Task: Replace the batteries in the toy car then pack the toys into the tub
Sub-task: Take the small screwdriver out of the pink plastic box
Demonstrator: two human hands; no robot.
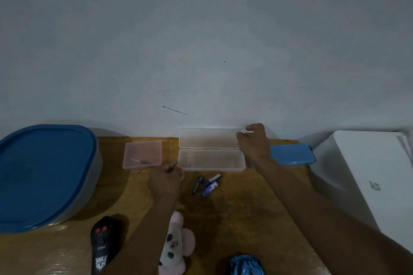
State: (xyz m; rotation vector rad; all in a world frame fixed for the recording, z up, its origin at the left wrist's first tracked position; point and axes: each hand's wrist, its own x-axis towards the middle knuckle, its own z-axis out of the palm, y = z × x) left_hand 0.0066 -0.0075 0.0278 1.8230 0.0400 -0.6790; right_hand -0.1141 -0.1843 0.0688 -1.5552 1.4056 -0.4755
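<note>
A clear hinged plastic case [210, 159] lies open at the back of the wooden table, its lid [207, 137] leaning toward the wall. My right hand [253, 140] pinches the lid's right corner. My left hand [167, 177] is closed at the case's front left corner, touching its edge. Several batteries [206, 184] lie loose in front of the case. The blue toy car [247, 264] shows at the bottom edge. A black remote control [102, 242] and a pink and white plush toy [176, 244] lie near me. The large tub with a blue lid [42, 174] stands at the left.
A pink shallow tray [143, 154] with a small tool in it sits left of the case. A blue box [290, 154] lies at the back right. A white appliance [368, 174] borders the table's right side. The wall runs right behind the case.
</note>
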